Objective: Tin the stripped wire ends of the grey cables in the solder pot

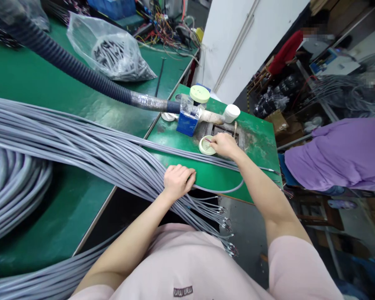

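My left hand [178, 182] lies on a thick bundle of grey cables [125, 158], fingers curled down around some of them. One grey cable [229, 189] runs out from under it and bends up in a loop toward my right arm. My right hand [224, 144] is closed in a pinch on the thin stripped wires [208, 141] of a cable end, over a small round pale dish [204, 149]. Several other cables pass beneath my right forearm. Below my left hand, the bundle's other ends, with bared coloured wires [226, 225], hang past the bench edge.
A ribbed extraction hose [93, 71] ends at a nozzle near a blue block [186, 124]. A white cup [231, 112] and a yellow-lidded tub [200, 95] stand behind the dish. A bag of grey pieces [112, 54] lies farther left. A person in purple [340, 154] sits at right.
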The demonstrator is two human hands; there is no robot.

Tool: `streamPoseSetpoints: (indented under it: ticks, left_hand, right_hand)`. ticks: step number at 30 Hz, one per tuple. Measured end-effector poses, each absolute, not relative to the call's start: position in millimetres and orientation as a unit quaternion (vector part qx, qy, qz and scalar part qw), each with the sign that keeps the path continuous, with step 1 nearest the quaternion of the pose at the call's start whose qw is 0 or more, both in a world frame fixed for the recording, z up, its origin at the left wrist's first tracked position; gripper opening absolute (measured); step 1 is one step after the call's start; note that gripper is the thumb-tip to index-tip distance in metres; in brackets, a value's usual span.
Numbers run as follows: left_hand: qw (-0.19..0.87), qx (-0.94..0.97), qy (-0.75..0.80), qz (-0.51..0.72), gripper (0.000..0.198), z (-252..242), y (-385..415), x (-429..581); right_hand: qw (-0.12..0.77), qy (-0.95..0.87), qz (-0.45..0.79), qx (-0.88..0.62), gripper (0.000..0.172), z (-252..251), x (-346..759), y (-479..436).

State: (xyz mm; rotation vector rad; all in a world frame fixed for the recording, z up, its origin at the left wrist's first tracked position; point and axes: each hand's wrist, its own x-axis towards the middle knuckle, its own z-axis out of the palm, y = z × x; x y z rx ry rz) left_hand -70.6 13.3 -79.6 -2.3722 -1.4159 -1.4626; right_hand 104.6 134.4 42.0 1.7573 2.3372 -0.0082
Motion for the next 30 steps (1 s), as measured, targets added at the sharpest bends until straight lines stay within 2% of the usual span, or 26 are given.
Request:
streamPoseSetpoints:
  ticks: [7,17,30]
  left_hand:
    - [-0.003,-0.757,-0.458,-0.467,0.009,-78.4,13.5,-70.4]
    - [-0.004,-0.754,-0.452,-0.476,0.008,-78.0,13.2,-71.2]
    - [0.026,-0.758,-0.447,-0.475,0.006,-76.1,14.2,-71.5]
  right_hand:
    - [0.033,0.753,0.024,0.657,0.026,63.8,149.8,146.1]
    - [0.068,0.677,0.017,0.733,0.024,36.2,171.5,175.4]
    - [0.095,0.659,0.006,0.746,0.027,24.6,167.0,186.4]
